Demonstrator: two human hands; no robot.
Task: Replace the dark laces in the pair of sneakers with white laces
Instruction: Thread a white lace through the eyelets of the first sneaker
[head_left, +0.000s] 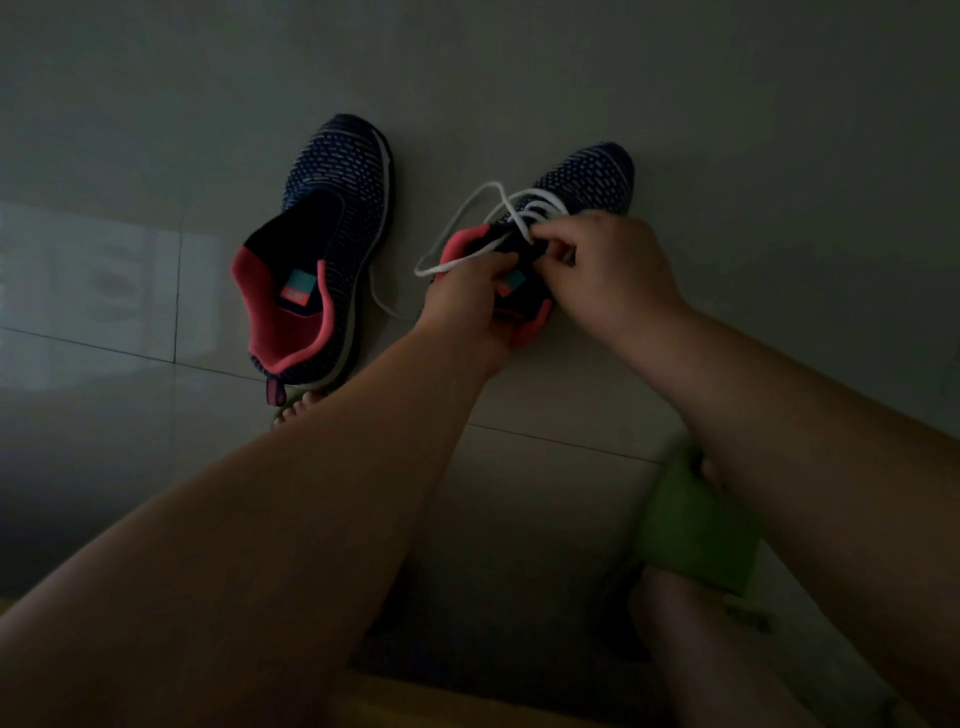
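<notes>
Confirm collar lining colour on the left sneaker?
Coral pink collar lining on the left sneaker; head view.

Grey tiled floor (675, 130) with thin lines between the tiles, one dark blue sneaker (322, 249) with pink lining lying on it at the left, no lace in it, a second sneaker (587, 176) beside it to the right, a green slipper (696, 530) near the bottom

Both hands (540, 280) cover the right sneaker's (587, 179) eyelets, hiding where the white lace (467, 208) runs.
</notes>
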